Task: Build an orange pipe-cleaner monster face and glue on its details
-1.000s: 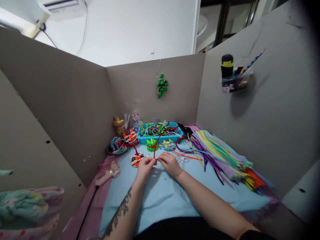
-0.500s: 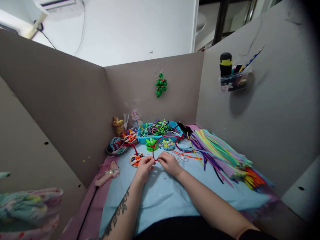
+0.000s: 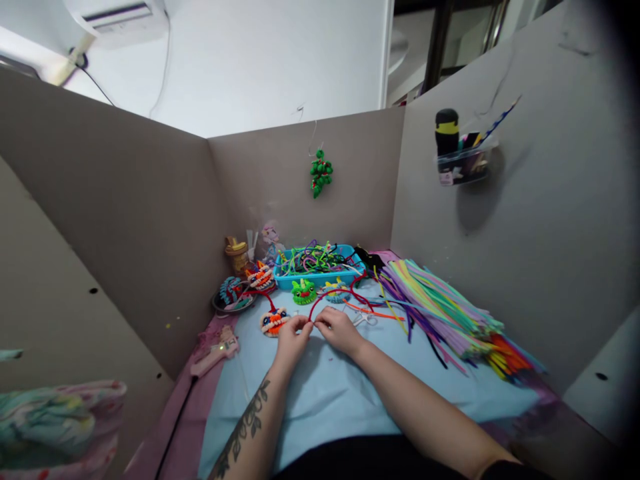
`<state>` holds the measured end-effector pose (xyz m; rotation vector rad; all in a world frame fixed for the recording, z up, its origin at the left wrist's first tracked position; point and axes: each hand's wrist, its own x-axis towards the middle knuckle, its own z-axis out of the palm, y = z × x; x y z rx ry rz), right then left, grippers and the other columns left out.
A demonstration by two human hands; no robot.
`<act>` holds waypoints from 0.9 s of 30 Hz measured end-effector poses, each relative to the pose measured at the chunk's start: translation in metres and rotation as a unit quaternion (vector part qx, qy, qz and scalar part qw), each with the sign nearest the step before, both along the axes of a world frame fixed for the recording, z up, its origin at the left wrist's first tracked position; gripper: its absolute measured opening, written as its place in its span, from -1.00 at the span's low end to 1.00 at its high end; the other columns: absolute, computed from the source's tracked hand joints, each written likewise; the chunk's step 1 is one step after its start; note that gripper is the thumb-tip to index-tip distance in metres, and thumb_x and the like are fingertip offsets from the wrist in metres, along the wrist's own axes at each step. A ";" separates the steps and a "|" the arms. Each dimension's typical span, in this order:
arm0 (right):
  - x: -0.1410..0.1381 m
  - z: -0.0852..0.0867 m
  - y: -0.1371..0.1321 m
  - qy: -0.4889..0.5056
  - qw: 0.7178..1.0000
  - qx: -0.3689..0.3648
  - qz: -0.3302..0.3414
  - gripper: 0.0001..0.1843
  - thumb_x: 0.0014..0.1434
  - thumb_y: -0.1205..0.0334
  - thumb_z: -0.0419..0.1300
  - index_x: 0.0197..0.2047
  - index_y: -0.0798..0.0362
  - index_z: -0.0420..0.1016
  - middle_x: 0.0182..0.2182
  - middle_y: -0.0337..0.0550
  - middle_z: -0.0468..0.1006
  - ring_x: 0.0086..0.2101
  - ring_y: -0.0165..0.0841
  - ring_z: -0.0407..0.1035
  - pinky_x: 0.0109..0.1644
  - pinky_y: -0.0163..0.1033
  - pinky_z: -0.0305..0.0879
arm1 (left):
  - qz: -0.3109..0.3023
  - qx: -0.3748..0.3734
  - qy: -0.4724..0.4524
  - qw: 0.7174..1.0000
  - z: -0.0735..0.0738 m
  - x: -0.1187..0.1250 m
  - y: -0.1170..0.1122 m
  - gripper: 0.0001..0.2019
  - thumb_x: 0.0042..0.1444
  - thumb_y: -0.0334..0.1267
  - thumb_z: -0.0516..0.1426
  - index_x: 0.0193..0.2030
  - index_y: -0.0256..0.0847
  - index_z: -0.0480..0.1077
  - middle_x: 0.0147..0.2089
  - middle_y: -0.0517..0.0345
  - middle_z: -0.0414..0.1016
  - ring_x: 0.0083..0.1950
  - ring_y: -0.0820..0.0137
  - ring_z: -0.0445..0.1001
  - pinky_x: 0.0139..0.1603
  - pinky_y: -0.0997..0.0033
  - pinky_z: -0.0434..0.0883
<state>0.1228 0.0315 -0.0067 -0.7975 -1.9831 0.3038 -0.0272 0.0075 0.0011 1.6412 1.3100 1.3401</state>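
Note:
Both hands meet over the blue cloth, pinching a red pipe cleaner (image 3: 325, 293) that arches up from the fingers and curves back to the right. My left hand (image 3: 294, 335) is closed on its near end. Close beside it, my right hand (image 3: 340, 329) is closed too, with fingertips pressed together at the same end. An orange and white lion-head figure (image 3: 274, 323) lies just left of my left hand, a red stem rising from it. Behind the hands sit a green figure (image 3: 304, 292) and a light-blue and yellow one (image 3: 336, 289).
A blue tray (image 3: 287, 283) of tangled pipe cleaners stands at the back. Bundled pipe cleaners (image 3: 435, 307) spread along the right. Scissors (image 3: 365, 320) lie by my right hand. A pink glue gun (image 3: 217, 355) and a dark bowl (image 3: 234, 307) are on the left; grey panels surround the table.
The red pipe cleaner's arch has dropped lower and leans more to the right. My fingertips have drawn closer together, hiding the short piece that showed between them.

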 end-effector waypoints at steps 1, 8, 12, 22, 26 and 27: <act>0.000 -0.001 0.000 -0.001 1.000 -0.001 0.002 -0.87 0.09 0.39 0.10 -0.44 0.07 0.43 -0.51 -0.20 0.37 -0.42 -0.39 0.28 -0.30 -0.30 0.22 | 0.007 0.015 0.022 1.000 -0.001 0.000 0.000 -0.81 -0.05 -0.18 0.10 -0.52 -0.27 0.36 -0.54 0.18 0.36 -0.46 0.43 0.32 -0.46 0.50 0.27; -0.003 -0.002 0.001 0.033 0.998 -0.036 0.028 -0.88 0.10 0.39 0.11 -0.35 0.07 0.46 -0.42 -0.17 0.42 -0.35 -0.38 0.32 -0.24 -0.28 0.26 | 0.034 0.015 0.053 0.998 -0.008 -0.001 0.004 -0.82 0.00 -0.22 0.02 -0.54 -0.22 0.25 -0.58 0.23 0.29 -0.53 0.45 0.26 -0.48 0.49 0.22; -0.003 -0.002 0.002 0.046 0.997 -0.047 0.028 -0.89 0.09 0.40 0.12 -0.39 0.08 0.46 -0.46 -0.18 0.42 -0.35 -0.37 0.32 -0.23 -0.27 0.26 | 0.031 0.001 0.045 0.998 -0.006 0.000 0.003 -0.81 0.00 -0.21 0.01 -0.56 -0.21 0.22 -0.60 0.25 0.26 -0.56 0.46 0.24 -0.50 0.49 0.19; -0.002 0.000 0.001 0.051 0.995 -0.081 0.035 -0.89 0.10 0.34 0.11 -0.42 0.07 0.45 -0.44 -0.19 0.43 -0.37 -0.39 0.31 -0.27 -0.28 0.25 | 0.047 0.060 0.129 0.989 0.000 -0.001 -0.002 -0.80 0.00 -0.24 0.01 -0.58 -0.21 0.30 -0.57 0.19 0.33 -0.45 0.39 0.27 -0.39 0.45 0.16; -0.002 -0.002 0.005 0.135 0.973 -0.182 0.046 -0.80 0.05 0.27 0.16 -0.21 0.07 0.43 -0.40 -0.19 0.43 -0.39 -0.40 0.33 -0.33 -0.31 0.27 | 0.036 0.038 0.125 0.991 -0.003 -0.002 0.000 -0.82 -0.03 -0.25 0.02 -0.58 -0.21 0.29 -0.59 0.21 0.29 -0.49 0.41 0.24 -0.44 0.47 0.12; -0.001 -0.002 0.006 0.164 0.963 -0.206 0.057 -0.74 0.05 0.26 0.16 -0.14 0.07 0.40 -0.39 -0.20 0.43 -0.38 -0.40 0.33 -0.32 -0.31 0.28 | 0.029 0.031 0.128 0.991 -0.004 -0.002 0.000 -0.83 -0.04 -0.27 0.02 -0.58 -0.21 0.29 -0.59 0.22 0.28 -0.50 0.42 0.24 -0.45 0.48 0.11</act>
